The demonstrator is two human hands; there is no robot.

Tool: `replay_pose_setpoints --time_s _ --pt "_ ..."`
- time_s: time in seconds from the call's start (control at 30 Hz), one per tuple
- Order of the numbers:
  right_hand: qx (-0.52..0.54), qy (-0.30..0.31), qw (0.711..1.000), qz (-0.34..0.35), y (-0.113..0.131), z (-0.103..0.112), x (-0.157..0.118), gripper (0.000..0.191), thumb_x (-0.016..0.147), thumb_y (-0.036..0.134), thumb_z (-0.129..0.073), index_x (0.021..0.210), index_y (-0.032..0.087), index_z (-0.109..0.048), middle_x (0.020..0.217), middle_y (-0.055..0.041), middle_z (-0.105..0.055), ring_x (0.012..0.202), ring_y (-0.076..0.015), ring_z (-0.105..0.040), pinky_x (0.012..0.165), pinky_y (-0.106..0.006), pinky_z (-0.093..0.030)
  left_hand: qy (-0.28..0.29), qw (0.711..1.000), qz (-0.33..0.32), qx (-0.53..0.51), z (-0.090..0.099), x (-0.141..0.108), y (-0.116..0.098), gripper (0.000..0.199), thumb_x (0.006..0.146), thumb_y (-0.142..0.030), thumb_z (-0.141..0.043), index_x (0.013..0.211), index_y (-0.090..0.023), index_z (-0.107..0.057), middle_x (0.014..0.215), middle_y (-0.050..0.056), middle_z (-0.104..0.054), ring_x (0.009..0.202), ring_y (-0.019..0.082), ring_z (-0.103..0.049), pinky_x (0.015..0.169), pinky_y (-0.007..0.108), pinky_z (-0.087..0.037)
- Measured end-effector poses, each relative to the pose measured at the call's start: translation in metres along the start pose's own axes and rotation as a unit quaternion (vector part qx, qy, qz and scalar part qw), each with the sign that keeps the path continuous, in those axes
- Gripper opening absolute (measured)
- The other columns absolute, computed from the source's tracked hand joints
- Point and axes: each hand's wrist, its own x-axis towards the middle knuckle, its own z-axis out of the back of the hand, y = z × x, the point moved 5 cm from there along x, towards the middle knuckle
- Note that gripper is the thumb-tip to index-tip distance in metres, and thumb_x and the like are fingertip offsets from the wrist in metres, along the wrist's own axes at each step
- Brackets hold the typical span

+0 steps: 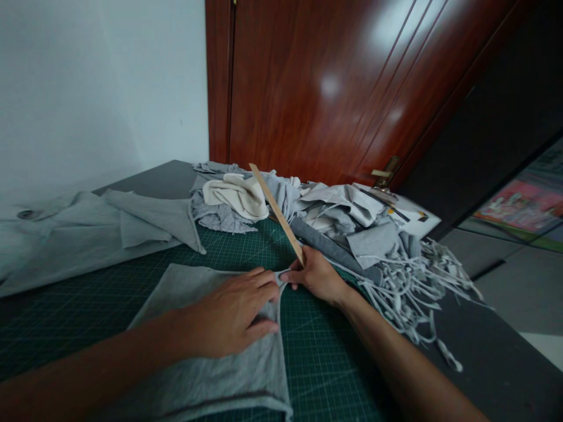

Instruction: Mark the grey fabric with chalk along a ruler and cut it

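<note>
A grey piece of fabric [220, 381] lies on a green cutting mat [325, 340] in front of me. My left hand [240, 310] rests palm down on it, fingers stretched and thumb apart, its fingertips near the far right corner. At that corner my right hand [310, 272] pinches the fabric's edge between thumb and fingers. A wooden ruler [277, 211] slants away from the right hand's knuckles toward the back; whether the hand touches it I cannot tell. The fabric's near edge looks curled or folded.
Another grey fabric piece [141, 220] spreads at the left. Behind the mat are crumpled cloths, one cream [237, 193]. A dark grey fabric roll [334, 246] and a heap of thin fabric strips [404, 293] lie at the right. A reddish-brown door [299, 88] stands behind the table.
</note>
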Motion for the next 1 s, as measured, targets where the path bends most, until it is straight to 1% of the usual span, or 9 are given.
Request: replay_pose_setpoints --time_s 0.1,0.23,0.33,0.47,0.57,0.67,0.77,0.9,1.0 --pt "-0.016 -0.023 1.000 -0.003 -0.003 -0.001 0.004 0.048 0.071 0.027 -0.097 0.080 0.023 -0.050 0.054 0.0105 -0.061 0.048 -0.0126 -0.057 0.047 -0.023 -0.037 -0.011 1.000 0.007 0.011 -0.008 0.005 0.006 0.027 0.092 -0.023 -0.071 0.118 -0.017 -0.067 0.124 0.014 -0.067 0.118 0.034 -0.061 0.104 0.052 -0.051" --pt "-0.039 -0.063 0.997 -0.012 -0.004 0.000 0.007 0.049 0.074 0.016 -0.094 0.080 0.024 -0.047 0.054 0.0125 -0.059 0.044 -0.0113 -0.057 0.045 -0.022 -0.035 -0.037 0.999 -0.005 0.022 -0.013 0.004 0.007 0.039 0.093 -0.026 -0.070 0.131 -0.018 -0.065 0.138 0.014 -0.067 0.129 0.037 -0.061 0.115 0.059 -0.045" --pt "-0.055 -0.086 0.995 -0.020 -0.003 0.000 0.008 0.047 0.075 0.008 -0.091 0.079 0.024 -0.047 0.050 0.0129 -0.058 0.042 -0.0108 -0.056 0.044 -0.022 -0.034 -0.051 0.998 -0.027 0.034 -0.013 0.002 0.005 0.052 0.094 -0.027 -0.068 0.144 -0.019 -0.059 0.152 0.016 -0.064 0.141 0.036 -0.058 0.120 0.057 -0.043" --pt "-0.064 -0.112 0.991 -0.019 -0.003 0.000 0.007 0.045 0.075 0.007 -0.090 0.079 0.024 -0.048 0.046 0.0130 -0.057 0.040 -0.0112 -0.054 0.044 -0.022 -0.033 -0.024 0.998 -0.015 0.057 -0.015 0.003 0.005 0.060 0.097 -0.030 -0.064 0.154 -0.015 -0.054 0.162 0.018 -0.057 0.150 0.036 -0.053 0.125 0.056 -0.038" --pt "-0.054 -0.124 0.991 -0.011 -0.006 0.001 0.006 0.041 0.079 0.015 -0.089 0.080 0.025 -0.049 0.047 0.0114 -0.058 0.041 -0.0121 -0.055 0.045 -0.023 -0.036 0.005 0.998 0.004 0.059 -0.015 0.004 0.006 0.069 0.096 -0.039 -0.067 0.157 -0.013 -0.052 0.167 0.019 -0.052 0.154 0.037 -0.049 0.129 0.056 -0.034" --pt "-0.027 -0.125 0.992 -0.005 -0.004 0.004 -0.001 0.037 0.086 0.032 -0.084 0.083 0.025 -0.048 0.048 0.0092 -0.060 0.042 -0.0123 -0.054 0.044 -0.023 -0.037 0.031 0.998 0.019 0.053 -0.016 0.005 0.008 0.088 0.090 -0.054 -0.075 0.162 -0.014 -0.047 0.171 0.018 -0.045 0.158 0.038 -0.043 0.132 0.056 -0.030" --pt "0.016 -0.112 0.994 -0.008 0.004 0.002 -0.016 0.039 0.089 0.050 -0.076 0.084 0.025 -0.047 0.051 0.0094 -0.058 0.041 -0.0108 -0.049 0.041 -0.022 -0.034 0.058 0.997 0.028 0.052 -0.019 0.005 0.010 0.108 0.083 -0.068 -0.078 0.167 -0.014 -0.039 0.176 0.019 -0.036 0.162 0.038 -0.035 0.134 0.055 -0.024" --pt "0.101 -0.086 0.990 -0.041 0.017 -0.016 -0.050 0.046 0.091 0.067 -0.061 0.082 0.026 -0.043 0.056 0.0113 -0.048 0.038 -0.0080 -0.041 0.036 -0.019 -0.029 0.061 0.996 0.035 0.052 -0.023 0.005 0.014 0.121 0.075 -0.073 -0.082 0.170 -0.015 -0.033 0.178 0.020 -0.031 0.164 0.039 -0.032 0.135 0.056 -0.021" --pt "0.237 -0.078 0.963 -0.102 0.014 -0.038 -0.078 0.052 0.083 0.068 -0.073 0.083 0.025 -0.045 0.056 0.0108 -0.051 0.038 -0.0065 -0.040 0.035 -0.016 -0.025 0.050 0.997 0.028 0.041 -0.022 0.008 0.013 0.119 0.071 -0.071 -0.086 0.166 -0.016 -0.040 0.175 0.022 -0.037 0.161 0.043 -0.037 0.133 0.060 -0.024"
